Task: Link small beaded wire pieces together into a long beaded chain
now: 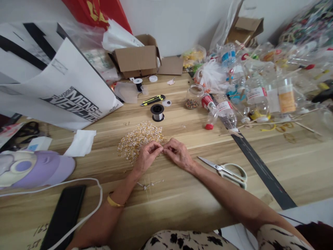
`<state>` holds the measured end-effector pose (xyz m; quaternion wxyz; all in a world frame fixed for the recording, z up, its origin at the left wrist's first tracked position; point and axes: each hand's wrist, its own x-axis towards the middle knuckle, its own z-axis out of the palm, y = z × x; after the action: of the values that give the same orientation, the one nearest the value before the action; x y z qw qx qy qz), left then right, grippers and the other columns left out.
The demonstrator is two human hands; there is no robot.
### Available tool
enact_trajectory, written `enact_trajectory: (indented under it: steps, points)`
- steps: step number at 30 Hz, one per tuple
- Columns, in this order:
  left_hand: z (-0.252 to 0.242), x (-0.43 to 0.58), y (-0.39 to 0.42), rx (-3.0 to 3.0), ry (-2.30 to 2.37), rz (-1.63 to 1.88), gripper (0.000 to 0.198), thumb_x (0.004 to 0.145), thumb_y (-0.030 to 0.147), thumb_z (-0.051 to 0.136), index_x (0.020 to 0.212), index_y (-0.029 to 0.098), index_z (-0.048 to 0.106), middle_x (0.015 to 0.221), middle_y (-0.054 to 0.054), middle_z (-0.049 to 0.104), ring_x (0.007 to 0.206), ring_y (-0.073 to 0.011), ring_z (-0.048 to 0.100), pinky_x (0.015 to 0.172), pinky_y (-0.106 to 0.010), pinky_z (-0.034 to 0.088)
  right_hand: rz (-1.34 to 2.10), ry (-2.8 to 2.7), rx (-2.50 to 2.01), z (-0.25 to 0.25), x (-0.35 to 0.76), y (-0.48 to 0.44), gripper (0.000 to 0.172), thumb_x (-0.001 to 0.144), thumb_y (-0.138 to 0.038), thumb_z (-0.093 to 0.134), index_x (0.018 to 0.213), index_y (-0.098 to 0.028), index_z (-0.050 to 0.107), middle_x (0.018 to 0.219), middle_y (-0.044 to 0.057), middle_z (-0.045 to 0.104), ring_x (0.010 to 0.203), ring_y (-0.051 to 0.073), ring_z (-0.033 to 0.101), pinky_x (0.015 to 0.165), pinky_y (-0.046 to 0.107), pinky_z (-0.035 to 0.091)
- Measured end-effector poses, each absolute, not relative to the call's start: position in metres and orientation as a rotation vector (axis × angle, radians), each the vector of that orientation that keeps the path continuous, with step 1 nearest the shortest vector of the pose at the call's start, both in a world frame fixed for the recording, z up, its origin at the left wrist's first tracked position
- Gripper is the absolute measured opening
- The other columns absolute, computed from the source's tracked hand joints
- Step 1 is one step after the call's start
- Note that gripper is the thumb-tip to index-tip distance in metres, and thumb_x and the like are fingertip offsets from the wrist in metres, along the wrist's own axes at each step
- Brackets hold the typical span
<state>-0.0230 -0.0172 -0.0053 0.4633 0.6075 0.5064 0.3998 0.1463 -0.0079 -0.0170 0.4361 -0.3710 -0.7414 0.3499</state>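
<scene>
My left hand (148,155) and my right hand (178,152) meet fingertip to fingertip over the table, thumbs and forefingers pinched. Whatever sits between the fingers is too small to make out. Just behind the left hand spreads a pile of small gold and clear beads or charms (140,137). A beaded chain with a small charm (145,186) lies on the wood close to my left wrist, which wears a gold bangle. Beyond the pile stands a spool of thin silvery wire (157,113). To the right of my right hand rest scissors with pale handles (226,171), blades slightly apart.
A yellow and black utility knife (153,100) lies behind the spool. At left are a white bag (59,83), a purple cap (49,168) and a black phone (65,215) with a white cable. Plastic bottles (257,97) and a jar of beads (192,99) crowd the right.
</scene>
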Motion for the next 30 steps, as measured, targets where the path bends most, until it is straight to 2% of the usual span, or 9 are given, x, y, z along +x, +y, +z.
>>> enact_trajectory:
  steps: [8,13,30]
  points:
    - [-0.0069,-0.0232,-0.0153,1.422,1.216,1.006,0.017,0.078,0.032,0.065,0.072,0.016,0.061,0.067,0.000,0.063,0.064,-0.0131,0.057,0.062,-0.024,0.046,1.161,-1.732,-0.928,-0.0239,0.1461,-0.0051,0.017,0.088,-0.032,0.057,0.081,-0.017,0.061,0.076,0.002,0.056,0.068,0.013,0.052,0.060,0.024,0.041]
    - [-0.0086,-0.0230,-0.0140,1.303,1.180,1.006,0.019,0.075,0.033,0.067,0.072,0.015,0.060,0.066,0.000,0.063,0.063,-0.0130,0.059,0.063,-0.024,0.047,1.331,-1.633,-0.919,-0.0204,0.1451,-0.0047,0.023,0.088,-0.037,0.057,0.080,-0.016,0.059,0.072,0.000,0.056,0.061,0.011,0.048,0.056,0.023,0.038]
    - [-0.0088,-0.0230,-0.0149,1.242,1.171,1.021,0.019,0.075,0.031,0.068,0.072,0.014,0.061,0.065,0.000,0.065,0.063,-0.0127,0.060,0.063,-0.024,0.049,1.429,-1.520,-0.903,-0.0201,0.1436,-0.0037,0.026,0.085,-0.043,0.060,0.080,-0.017,0.060,0.073,0.001,0.059,0.062,0.011,0.051,0.056,0.023,0.039]
